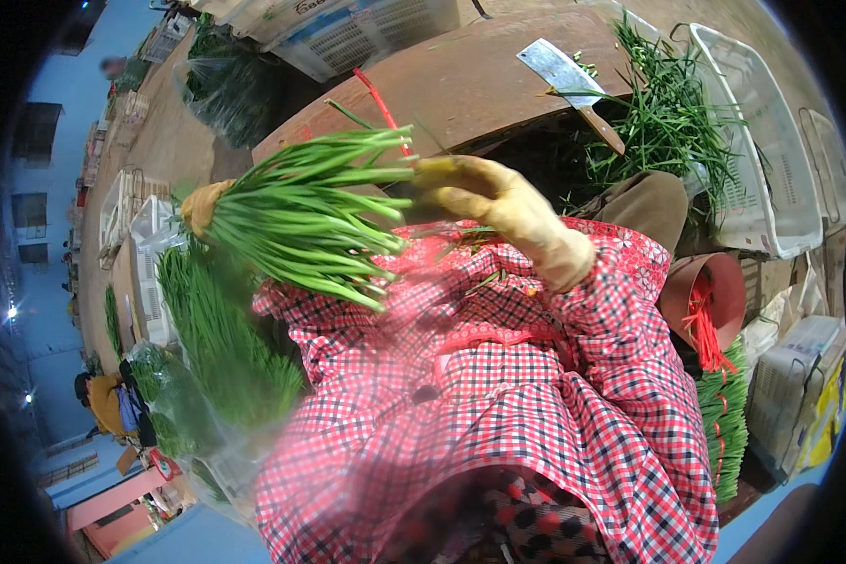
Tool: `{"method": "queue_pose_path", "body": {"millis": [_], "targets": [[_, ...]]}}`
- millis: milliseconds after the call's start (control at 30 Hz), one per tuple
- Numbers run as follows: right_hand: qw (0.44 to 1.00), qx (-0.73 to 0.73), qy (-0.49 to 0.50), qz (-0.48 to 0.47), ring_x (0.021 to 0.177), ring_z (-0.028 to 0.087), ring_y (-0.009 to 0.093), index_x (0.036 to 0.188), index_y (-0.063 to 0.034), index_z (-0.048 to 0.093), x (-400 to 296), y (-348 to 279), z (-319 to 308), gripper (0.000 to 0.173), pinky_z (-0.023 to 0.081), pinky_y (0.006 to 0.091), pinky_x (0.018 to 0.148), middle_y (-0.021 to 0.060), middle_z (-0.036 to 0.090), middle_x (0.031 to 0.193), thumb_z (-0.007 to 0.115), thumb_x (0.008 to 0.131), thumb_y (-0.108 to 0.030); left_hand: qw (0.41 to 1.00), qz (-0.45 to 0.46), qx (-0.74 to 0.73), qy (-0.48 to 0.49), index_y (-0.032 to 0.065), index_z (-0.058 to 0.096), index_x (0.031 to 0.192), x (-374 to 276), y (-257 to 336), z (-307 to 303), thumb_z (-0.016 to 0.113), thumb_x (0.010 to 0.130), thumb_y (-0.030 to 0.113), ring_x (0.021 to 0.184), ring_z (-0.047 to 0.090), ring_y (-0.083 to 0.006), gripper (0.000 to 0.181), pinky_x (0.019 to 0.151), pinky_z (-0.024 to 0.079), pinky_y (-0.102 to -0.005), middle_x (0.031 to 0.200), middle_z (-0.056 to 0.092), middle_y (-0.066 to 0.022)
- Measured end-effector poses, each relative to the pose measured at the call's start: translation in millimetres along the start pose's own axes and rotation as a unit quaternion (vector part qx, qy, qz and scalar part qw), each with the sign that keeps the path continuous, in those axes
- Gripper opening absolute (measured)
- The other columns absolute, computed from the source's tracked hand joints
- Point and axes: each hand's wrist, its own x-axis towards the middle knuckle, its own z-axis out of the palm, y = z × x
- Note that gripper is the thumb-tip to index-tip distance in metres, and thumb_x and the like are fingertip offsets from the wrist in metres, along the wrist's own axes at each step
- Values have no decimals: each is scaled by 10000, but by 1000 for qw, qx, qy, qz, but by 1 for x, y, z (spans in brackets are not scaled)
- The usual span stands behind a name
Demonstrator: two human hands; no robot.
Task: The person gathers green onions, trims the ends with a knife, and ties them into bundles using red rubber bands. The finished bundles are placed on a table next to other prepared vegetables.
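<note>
My left hand (206, 206), in a tan glove, is wrapped around a bunch of green garlic chives (310, 204). The stem ends fan out to the right, over my lap. My right hand (500, 201), in a pale yellow rubber glove, is beside those ends with thumb and fingers apart. Blur hides whether its fingertips touch the stems. Just beyond the bunch, a red tie strip (377, 99) lies across the edge of the brown wooden board (458, 77). A cleaver (564, 74) rests on the board's right part, its wooden handle jutting over the edge.
Loose green trimmings (663, 113) pile up beside a white plastic crate (768, 141) at right. Red strips (708, 324) hang from a reddish round container (726, 282), near tied chives (722, 430). More chives (218, 331) lie at my left. A person (109, 405) is farther off.
</note>
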Motion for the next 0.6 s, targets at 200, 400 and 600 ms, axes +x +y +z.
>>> {"method": "queue_pose_path", "body": {"millis": [200, 400, 600], "targets": [[996, 0, 6, 94, 703, 659, 131, 1058, 37, 662, -14, -10, 13, 250, 533, 252, 658, 89, 721, 925, 653, 937, -181, 996, 31, -44, -68, 73, 654, 992, 5, 14, 9, 609, 923, 201, 775, 662, -152, 153, 813, 520, -313, 774, 714, -18], [996, 12, 91, -10, 1029, 659, 164, 1179, 27, 644, -23, 0, -42, 292, 525, 292, 905, 106, 688, 1131, 647, 922, -111, 991, 96, -42, -86, 6, 678, 864, 22, -13, 47, 611, 893, 136, 556, 645, -190, 149, 611, 567, -273, 659, 689, -97], [987, 119, -108, 19, 1221, 549, 201, 1417, 9, 443, -16, -20, -14, 546, 411, 322, 1050, 123, 599, 1303, 628, 912, -88, 984, 97, -99, -111, -12, 680, 832, 27, -45, 81, 611, 859, 61, 534, 625, -201, 104, 522, 548, -302, 635, 656, -122]]}}
